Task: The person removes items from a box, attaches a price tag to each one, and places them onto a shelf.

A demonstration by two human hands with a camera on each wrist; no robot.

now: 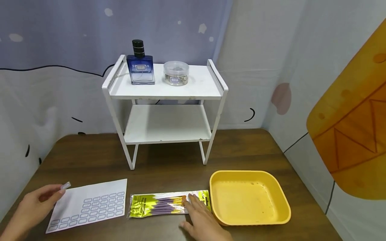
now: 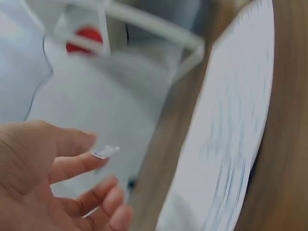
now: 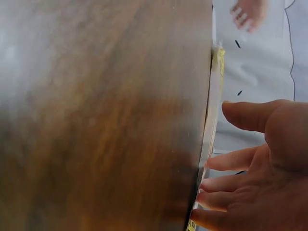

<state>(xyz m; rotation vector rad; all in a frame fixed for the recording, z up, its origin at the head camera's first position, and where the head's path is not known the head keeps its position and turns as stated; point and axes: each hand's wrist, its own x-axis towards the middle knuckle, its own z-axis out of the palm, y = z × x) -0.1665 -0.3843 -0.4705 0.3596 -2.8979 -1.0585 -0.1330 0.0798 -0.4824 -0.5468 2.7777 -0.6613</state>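
Observation:
Between thumb and forefinger my left hand point(image 1: 37, 206) pinches a small sticker label point(image 1: 65, 185), held above the left end of a white label sheet point(image 1: 75, 197) with rows of blue-framed labels. The left wrist view shows the same label point(image 2: 106, 152) at the fingertips, the other fingers loosely bent. My right hand point(image 1: 205, 219) rests its fingertips on a flat plastic packet point(image 1: 169, 204) with a yellow-green end and purple-handled sticks inside. In the right wrist view the fingers point(image 3: 226, 185) are spread and touch the packet's edge.
A white two-tier rack point(image 1: 169, 124) stands at the back; a blue perfume bottle point(image 1: 141, 68) and a clear round jar point(image 1: 176, 74), both labelled, sit on its top shelf. Right of the packet is a yellow tray point(image 1: 250, 221) on the brown table point(image 1: 238, 147).

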